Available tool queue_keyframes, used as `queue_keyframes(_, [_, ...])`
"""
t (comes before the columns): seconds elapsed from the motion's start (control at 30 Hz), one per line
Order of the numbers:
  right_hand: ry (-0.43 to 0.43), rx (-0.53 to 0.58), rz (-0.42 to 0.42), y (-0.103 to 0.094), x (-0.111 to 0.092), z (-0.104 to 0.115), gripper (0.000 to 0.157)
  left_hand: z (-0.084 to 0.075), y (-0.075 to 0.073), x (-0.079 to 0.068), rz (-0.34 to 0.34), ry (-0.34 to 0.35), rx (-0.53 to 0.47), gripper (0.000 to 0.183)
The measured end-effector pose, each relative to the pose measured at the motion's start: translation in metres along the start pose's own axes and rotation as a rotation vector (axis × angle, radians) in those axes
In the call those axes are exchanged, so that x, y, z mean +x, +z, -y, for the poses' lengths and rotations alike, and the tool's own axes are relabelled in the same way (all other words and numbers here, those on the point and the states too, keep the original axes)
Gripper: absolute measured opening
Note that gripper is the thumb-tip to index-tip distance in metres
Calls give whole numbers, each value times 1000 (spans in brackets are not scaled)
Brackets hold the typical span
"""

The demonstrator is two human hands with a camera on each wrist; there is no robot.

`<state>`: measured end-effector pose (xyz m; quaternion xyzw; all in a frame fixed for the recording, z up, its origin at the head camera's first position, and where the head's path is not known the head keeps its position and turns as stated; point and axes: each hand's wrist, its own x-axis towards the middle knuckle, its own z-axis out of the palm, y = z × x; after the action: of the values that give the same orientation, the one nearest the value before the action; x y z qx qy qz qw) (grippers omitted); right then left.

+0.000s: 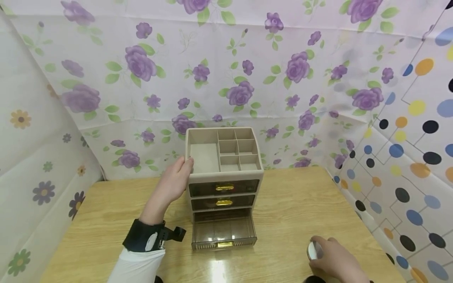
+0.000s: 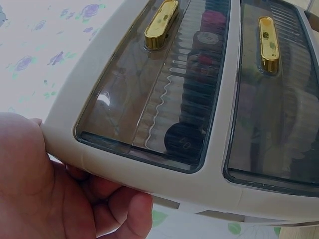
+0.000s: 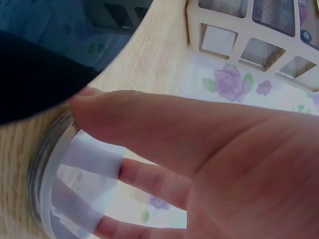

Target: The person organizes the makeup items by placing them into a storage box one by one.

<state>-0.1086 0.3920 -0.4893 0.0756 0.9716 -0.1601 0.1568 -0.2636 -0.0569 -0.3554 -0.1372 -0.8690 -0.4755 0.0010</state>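
A beige desktop drawer organizer [image 1: 226,175] stands on the table in the middle of the head view. Its bottom drawer [image 1: 224,232], smoky and clear with a gold handle, is pulled out; the two above are closed. My left hand [image 1: 177,179] grips the organizer's left side near the top front, thumb over the rim. In the left wrist view, curled fingers [image 2: 134,211] lie against its beige edge. At the lower right, my right hand [image 1: 334,257] holds a small round thing with a shiny, pale face [image 1: 313,250] between thumb and fingers, low over the table.
Dark round items [image 2: 184,139] show through a closed drawer. A glossy black rounded thing [image 3: 45,79] is close to my right thumb. The wooden table [image 1: 290,204] backs onto a flowered cloth [image 1: 240,94], with a dotted cloth [image 1: 414,177] on the right.
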Motion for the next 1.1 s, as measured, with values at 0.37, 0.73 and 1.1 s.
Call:
queue_keyframes(0.37, [-10,11,2,-4,1,4,78,2,0,1,2,-6,9,47])
queue_keyframes(0.73, [-100,16,-104,-29,-9,62,67,3,-1,-1,7,-4,-11,45])
queue_keyframes(1.1, [-430,35,-195,-33,-12,140,65,2,0,0,3,-8,-10,46])
